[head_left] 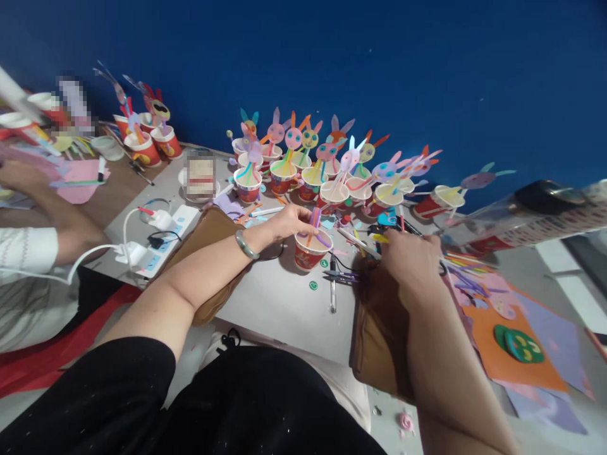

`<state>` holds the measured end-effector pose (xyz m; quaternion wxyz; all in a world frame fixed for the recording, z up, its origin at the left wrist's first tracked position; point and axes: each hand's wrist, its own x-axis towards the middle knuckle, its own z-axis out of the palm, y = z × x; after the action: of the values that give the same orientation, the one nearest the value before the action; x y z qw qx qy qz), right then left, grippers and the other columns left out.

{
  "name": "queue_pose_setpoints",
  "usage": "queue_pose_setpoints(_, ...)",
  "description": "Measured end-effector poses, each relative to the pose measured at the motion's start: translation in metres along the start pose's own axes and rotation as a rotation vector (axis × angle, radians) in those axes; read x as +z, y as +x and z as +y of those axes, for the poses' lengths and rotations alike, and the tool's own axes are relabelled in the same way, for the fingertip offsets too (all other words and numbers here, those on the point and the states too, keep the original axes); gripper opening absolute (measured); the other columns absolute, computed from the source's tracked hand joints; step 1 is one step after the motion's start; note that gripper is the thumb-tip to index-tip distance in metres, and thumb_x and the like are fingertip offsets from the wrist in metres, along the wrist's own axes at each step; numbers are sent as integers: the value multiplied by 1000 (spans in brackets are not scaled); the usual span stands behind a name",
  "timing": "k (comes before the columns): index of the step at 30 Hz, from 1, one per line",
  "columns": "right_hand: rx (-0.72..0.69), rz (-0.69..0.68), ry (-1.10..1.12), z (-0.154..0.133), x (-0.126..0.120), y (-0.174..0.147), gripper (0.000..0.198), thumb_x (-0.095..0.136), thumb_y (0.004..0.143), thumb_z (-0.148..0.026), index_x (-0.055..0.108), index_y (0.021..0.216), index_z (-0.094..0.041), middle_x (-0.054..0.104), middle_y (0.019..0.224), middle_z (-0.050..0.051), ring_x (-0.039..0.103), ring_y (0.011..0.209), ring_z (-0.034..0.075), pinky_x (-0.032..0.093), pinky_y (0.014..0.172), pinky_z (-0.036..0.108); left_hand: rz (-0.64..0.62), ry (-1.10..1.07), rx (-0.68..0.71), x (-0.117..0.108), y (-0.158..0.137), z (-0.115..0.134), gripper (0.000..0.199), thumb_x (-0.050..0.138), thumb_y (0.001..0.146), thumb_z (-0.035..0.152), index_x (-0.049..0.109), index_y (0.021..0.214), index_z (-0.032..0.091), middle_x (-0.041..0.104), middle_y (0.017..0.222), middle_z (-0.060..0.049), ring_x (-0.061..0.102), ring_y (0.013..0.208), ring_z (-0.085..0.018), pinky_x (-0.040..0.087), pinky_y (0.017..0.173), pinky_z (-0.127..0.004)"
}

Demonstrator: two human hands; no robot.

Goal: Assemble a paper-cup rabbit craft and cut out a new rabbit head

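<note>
My left hand (290, 222), a bangle on its wrist, pinches a purple strip (315, 218) at the rim of a red and white paper cup (310, 258). More purple and an orange strip show inside that cup, which stands upright on the table. Further right, my right hand (410, 256) curls its fingers down among dark items; what it grips is mostly hidden. A black and blue object (387, 217) and a yellow piece (380, 238) lie by its fingers. Between my hands are purple-handled scissors (342, 277) and a clear-barrelled pen (332, 297).
Several cups with paper rabbit-like figures (294, 138) line the blue wall. A white power strip (173, 240) with plugs lies left, near another person's arm (47, 196). Brown padded cloths (379, 328) flank the work spot. Orange paper (502, 328) and green discs (524, 346) lie right.
</note>
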<state>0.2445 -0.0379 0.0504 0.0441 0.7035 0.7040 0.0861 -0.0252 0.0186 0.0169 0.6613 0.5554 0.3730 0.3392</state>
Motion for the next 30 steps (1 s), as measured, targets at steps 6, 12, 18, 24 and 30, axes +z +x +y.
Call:
queue_pose_setpoints(6, -152, 461, 1127, -21, -24, -3, 19, 72, 87, -38, 77, 102, -28, 79, 96, 6, 72, 79, 25, 54, 70, 41, -44, 20, 22, 3, -3, -8, 28, 84, 55, 25, 74, 77, 9, 67, 70, -2, 56, 64, -10, 39, 61, -23)
queue_pose_setpoints(12, -234, 818, 1176, -68, -3, -1, 14, 73, 87, -31, 70, 98, -23, 74, 87, 3, 70, 74, 20, 55, 70, 35, 3, 152, 90, 4, -4, -3, 23, 79, 58, 26, 73, 74, 10, 64, 70, 1, 53, 65, -10, 38, 63, -23)
queue_pose_setpoints(18, -614, 992, 589, -76, 11, -5, 21, 67, 93, -20, 61, 113, -20, 74, 88, 4, 64, 71, 18, 49, 86, 38, 40, 238, 140, 11, -3, -3, 19, 78, 61, 26, 67, 64, 11, 54, 60, 5, 46, 62, -8, 35, 61, -22)
queue_pose_setpoints(24, -632, 920, 353, -74, 12, -4, 22, 61, 98, -24, 56, 118, -19, 72, 85, 4, 61, 71, 19, 41, 93, 39, 32, 318, 165, 16, -3, -12, 22, 77, 65, 31, 69, 69, 11, 53, 62, 6, 44, 65, -9, 33, 60, -22)
queue_pose_setpoints(30, -588, 885, 351, -74, 18, -5, 22, 55, 100, -25, 58, 121, -19, 69, 83, 4, 60, 75, 21, 37, 92, 41, 51, 393, 196, 16, -4, -12, 15, 71, 69, 26, 71, 70, 11, 57, 63, 4, 48, 67, -10, 35, 64, -23)
